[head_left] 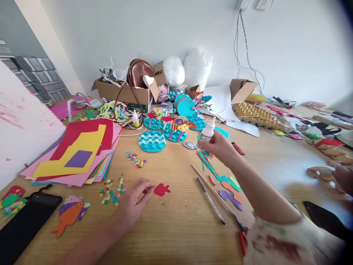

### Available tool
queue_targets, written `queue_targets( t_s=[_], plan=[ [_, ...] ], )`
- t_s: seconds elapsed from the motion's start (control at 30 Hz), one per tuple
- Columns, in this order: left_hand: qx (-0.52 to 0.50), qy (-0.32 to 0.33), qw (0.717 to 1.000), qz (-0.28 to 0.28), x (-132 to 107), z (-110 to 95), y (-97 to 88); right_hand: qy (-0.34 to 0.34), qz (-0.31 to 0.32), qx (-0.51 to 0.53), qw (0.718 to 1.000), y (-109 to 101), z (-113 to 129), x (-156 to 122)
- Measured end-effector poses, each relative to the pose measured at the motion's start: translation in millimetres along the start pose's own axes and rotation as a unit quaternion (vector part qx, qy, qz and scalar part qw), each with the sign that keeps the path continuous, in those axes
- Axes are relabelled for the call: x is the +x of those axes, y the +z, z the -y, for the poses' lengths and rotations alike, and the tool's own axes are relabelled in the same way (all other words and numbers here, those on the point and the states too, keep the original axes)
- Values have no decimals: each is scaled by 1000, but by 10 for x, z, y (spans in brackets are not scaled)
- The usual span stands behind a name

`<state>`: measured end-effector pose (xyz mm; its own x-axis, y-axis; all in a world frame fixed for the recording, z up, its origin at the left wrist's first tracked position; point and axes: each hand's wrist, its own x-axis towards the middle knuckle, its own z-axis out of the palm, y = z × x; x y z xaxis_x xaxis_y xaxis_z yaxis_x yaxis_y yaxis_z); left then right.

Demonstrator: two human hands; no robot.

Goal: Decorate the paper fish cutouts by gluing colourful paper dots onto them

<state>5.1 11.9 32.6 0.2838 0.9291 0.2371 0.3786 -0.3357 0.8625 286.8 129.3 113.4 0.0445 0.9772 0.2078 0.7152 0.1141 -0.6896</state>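
Note:
My right hand is closed around a white glue bottle with a pointed nozzle, held upright beyond the paper strips. My left hand is low over the table, thumb and forefinger pinched at the left edge of a small red paper fish. Left of that hand lie round paper confetti dots. Orange and purple paper fish overlap farther left. A confetti-covered fish lies beyond my left hand. Near the bottle is a grey patterned fish shape.
Stacked coloured paper and a black phone are at left. A pen, a wooden stick and red-handled scissors lie at right. Blue wave-decorated discs, a small glue bottle and a cardboard box stand behind.

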Motion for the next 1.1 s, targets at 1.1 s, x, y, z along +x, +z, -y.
queue_targets(
  t_s=[1.1],
  plan=[
    [-599, -232, 764, 57, -142, -597, 436, -89, -107, 213, 967, 643, 433, -1625]
  ],
)
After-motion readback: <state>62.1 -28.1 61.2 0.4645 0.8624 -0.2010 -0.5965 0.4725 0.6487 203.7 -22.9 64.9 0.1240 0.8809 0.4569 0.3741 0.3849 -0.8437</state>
